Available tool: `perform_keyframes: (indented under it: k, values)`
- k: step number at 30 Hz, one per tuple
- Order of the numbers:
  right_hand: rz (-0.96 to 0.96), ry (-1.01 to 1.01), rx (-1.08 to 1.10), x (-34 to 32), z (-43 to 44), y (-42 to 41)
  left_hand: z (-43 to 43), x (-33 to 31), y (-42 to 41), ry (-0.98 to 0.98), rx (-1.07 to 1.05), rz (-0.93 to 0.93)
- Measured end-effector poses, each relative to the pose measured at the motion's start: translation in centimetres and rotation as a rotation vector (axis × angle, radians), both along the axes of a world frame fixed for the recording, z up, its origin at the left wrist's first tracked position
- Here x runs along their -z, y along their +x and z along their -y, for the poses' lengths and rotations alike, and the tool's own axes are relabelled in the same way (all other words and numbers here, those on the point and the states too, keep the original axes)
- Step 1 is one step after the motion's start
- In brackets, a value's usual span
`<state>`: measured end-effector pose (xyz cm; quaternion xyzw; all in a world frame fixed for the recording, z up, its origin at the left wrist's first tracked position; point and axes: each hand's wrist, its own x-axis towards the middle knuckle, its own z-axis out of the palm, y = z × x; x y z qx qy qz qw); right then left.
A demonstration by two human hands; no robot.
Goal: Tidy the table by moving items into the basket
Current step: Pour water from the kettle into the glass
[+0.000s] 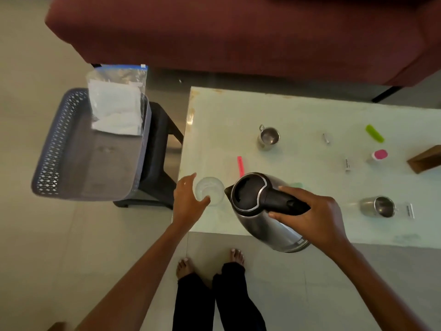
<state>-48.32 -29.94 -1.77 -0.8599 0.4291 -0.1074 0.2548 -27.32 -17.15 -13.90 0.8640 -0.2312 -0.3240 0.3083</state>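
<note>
My right hand (312, 216) grips the black handle of a steel electric kettle (260, 216), held tilted above the table's near edge. My left hand (188, 201) curls round a clear drinking glass (211, 191) near the table's left front corner. The grey perforated basket (55, 149) stands on a dark stool to the left of the table. In it leans a zip bag of white paper (117, 103). On the pale glass table (238, 108) lie a red clip (240, 165), two steel cups (268, 137) (379, 206) and a green clip (374, 133).
A maroon sofa (238, 32) runs along the far side. A small pink-lidded jar (379, 156), several little white and metal pieces and a wooden block (426, 160) sit on the table's right part. My bare feet stand on the tiled floor below the table edge.
</note>
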Motion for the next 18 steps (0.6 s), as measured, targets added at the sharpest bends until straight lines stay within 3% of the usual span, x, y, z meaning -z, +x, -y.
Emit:
perform_keyframes:
  k: [6,12,18]
  values:
    - [-0.030,-0.009,-0.040,1.3,-0.7,1.1,-0.8,3.0,0.0,-0.001,0.148,-0.187]
    - [-0.095,-0.029,-0.059,2.3,-1.5,2.0,-1.2,3.4,0.5,0.008,0.232,-0.043]
    - [-0.146,-0.016,-0.039,2.5,-2.0,3.0,-1.3,3.6,0.5,-0.008,0.240,-0.038]
